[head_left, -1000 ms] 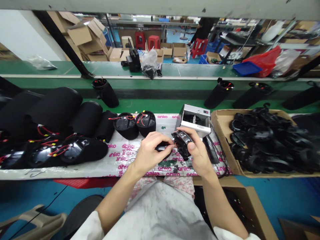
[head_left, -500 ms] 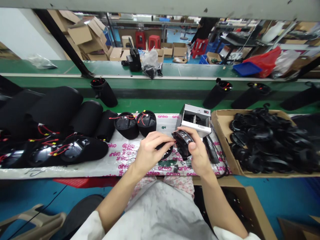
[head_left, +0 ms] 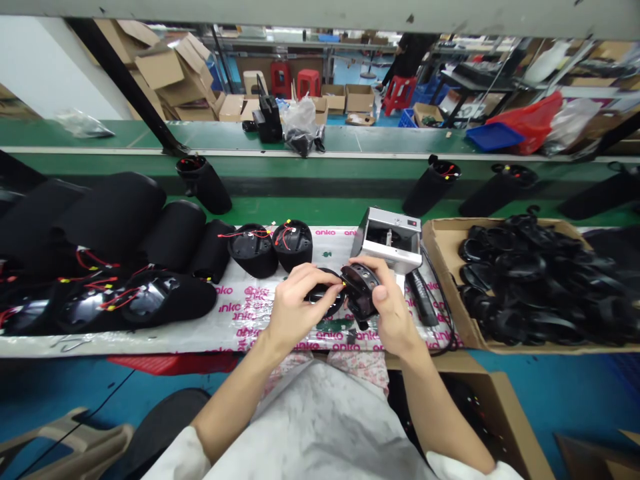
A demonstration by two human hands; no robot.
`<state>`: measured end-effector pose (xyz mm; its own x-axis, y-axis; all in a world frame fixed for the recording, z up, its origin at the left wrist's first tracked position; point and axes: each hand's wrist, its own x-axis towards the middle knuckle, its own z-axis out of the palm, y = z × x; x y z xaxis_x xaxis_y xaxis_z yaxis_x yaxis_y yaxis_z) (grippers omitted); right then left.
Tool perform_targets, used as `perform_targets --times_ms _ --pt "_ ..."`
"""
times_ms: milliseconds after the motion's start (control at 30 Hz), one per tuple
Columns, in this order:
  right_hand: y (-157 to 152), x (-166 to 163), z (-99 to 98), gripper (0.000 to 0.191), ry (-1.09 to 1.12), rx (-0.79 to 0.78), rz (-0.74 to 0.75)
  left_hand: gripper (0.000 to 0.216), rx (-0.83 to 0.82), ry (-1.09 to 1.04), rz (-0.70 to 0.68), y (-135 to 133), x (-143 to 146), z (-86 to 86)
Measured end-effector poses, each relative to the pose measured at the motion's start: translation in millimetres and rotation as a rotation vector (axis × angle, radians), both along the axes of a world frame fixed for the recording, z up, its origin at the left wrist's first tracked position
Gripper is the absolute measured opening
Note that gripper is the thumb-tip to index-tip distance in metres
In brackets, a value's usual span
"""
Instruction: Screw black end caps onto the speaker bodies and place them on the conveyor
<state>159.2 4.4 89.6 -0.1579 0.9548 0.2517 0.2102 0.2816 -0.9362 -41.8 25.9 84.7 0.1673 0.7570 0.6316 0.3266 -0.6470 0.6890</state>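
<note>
My right hand (head_left: 393,313) grips a round black plastic cap (head_left: 361,288) with ribbed inner edge, tilted toward me above the printed plastic sheet (head_left: 240,313). My left hand (head_left: 295,303) is closed in a pinch on a second flat black part (head_left: 323,297) right beside the cap, its fingertips touching the cap's left rim. Both hands meet just in front of a small grey metal machine (head_left: 393,240). Two black speaker bodies with red wires (head_left: 270,248) stand just beyond my left hand.
Many black fabric-covered speaker bodies (head_left: 110,253) lie at the left. A cardboard box of black plastic caps (head_left: 540,280) sits at the right. Black cylinders (head_left: 203,183) stand on the green conveyor (head_left: 325,177) behind. A person stands far back among cartons and red stools.
My hands have drawn slightly nearer and lower. The cap in my right hand has turned so its open side faces more to the left, and my left fingers have shifted on the flat part.
</note>
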Motion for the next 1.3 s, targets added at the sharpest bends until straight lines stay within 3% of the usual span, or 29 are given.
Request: perform_targets --times_ms 233,500,600,733,933,1067,1200,1300 --pt "-2.5 2.9 12.7 0.063 -0.109 -0.032 0.087 0.008 -0.037 -0.027 -0.056 -0.5 -4.0 1.2" --pt "1.9 -3.6 17.0 0.069 -0.097 -0.021 0.077 0.007 -0.058 0.03 -0.067 -1.7 -15.9 -7.1" --pt "1.4 -8.9 18.3 0.064 -0.121 -0.01 0.054 0.009 -0.055 0.024 -0.028 -3.9 -11.3 -8.7" --pt "3.3 -12.8 19.4 0.055 -0.129 -0.012 0.024 0.009 -0.061 0.024 -0.113 -3.3 -14.6 -9.3" --pt "-0.2 -9.1 25.9 0.058 -0.133 -0.069 0.137 0.011 -0.046 -0.012 -0.072 0.4 -15.2 -10.6" --pt "-7.9 -6.8 31.4 0.083 -0.19 -0.133 0.156 0.024 -0.142 -0.056 -0.011 -3.2 -8.9 -15.2" --pt "-5.0 -7.2 25.0 0.079 -0.23 -0.104 0.066 0.038 -0.373 -0.194 -0.014 -7.5 -12.1 -26.1" --pt "0.9 -11.2 16.9 0.075 -0.291 0.0 0.046 0.024 -0.4 -0.386 -0.091 -8.9 -18.7 -33.5"
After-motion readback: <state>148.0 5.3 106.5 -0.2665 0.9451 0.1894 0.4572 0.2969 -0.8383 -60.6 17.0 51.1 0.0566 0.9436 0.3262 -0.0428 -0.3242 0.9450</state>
